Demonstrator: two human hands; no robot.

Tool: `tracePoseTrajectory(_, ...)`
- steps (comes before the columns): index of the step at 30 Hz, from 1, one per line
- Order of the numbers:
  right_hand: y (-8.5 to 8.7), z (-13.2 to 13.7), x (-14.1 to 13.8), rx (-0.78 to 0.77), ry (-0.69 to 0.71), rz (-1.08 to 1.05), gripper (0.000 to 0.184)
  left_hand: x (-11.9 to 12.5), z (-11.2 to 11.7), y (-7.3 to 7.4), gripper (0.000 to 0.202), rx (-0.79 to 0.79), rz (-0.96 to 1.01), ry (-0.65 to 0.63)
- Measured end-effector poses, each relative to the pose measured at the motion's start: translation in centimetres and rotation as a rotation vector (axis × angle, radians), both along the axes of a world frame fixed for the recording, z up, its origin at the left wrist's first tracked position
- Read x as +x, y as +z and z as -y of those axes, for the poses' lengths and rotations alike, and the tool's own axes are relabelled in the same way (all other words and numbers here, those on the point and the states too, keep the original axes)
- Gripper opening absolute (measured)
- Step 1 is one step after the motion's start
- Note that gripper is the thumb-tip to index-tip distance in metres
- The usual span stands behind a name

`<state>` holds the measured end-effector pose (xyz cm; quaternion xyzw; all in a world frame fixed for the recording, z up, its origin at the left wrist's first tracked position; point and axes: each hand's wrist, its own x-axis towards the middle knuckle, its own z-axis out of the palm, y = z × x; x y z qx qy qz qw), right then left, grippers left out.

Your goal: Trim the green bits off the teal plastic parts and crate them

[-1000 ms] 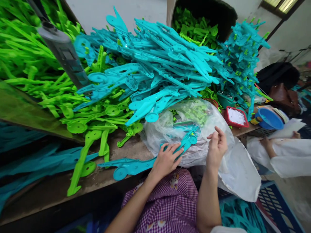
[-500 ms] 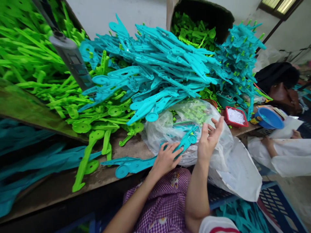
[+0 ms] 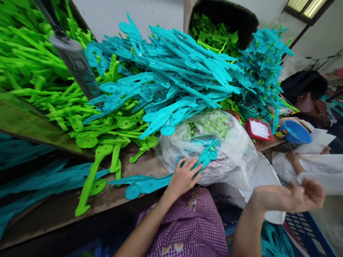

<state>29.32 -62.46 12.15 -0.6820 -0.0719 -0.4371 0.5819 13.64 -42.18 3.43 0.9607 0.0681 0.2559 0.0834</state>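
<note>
My left hand (image 3: 184, 174) lies over a long blue plastic part (image 3: 207, 155), its fingers bent around the near portion. The part's far end, with a round disc, rests on a clear plastic bag (image 3: 238, 157); a stretch is hidden under the hand. To the left, another blue stretch with a round disc (image 3: 133, 191) lies along the table edge; whether it is the same piece I cannot tell. My right hand (image 3: 300, 196) is out at the right, palm up, blurred, its fingers loosely curled and apart from the thumb. Nothing shows in it.
A heap of blue parts (image 3: 182, 64) covers the back, with green parts (image 3: 34, 64) at left. A grey tool (image 3: 76, 62) hangs over them. At right are a red tray (image 3: 259, 129) of white pieces, a blue bowl (image 3: 297, 131), and another person's arm (image 3: 295, 162). A blue crate (image 3: 308, 232) stands below.
My right hand has swung from above the plastic bag down and out to the right. My left hand has stayed on the blue plastic part.
</note>
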Motion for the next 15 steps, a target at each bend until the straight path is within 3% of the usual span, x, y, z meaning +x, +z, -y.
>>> tracePoseTrajectory(2, -0.9, -3.5, -1.1, -0.004, 0.04, 0.106, 0.054, 0.0, 0.0, 0.0, 0.035, -0.001, -0.005, -0.001)
tracePoseTrajectory(5, -3.4, -8.0, -1.0, -0.296, 0.469, 0.038, 0.04, -0.1, 0.1, 0.2, 0.035, -0.012, 0.002, 0.005)
tracePoseTrajectory(7, -5.3, -9.6, 0.1, -0.383, 0.647, -0.064, 0.038, -0.1, 0.1, 0.2, 0.035, -0.011, 0.003, 0.002)
tracePoseTrajectory(11, -8.1, -10.3, 2.4, -0.397, 0.67, -0.156, 0.045, -0.1, 0.0, 0.2, 0.036, 0.001, -0.005, 0.001)
tracePoseTrajectory(15, -9.5, -10.8, 2.7, -0.443, 0.603, -0.164, 0.045, 0.0, 0.0, 0.1, 0.036, -0.005, -0.008, 0.003)
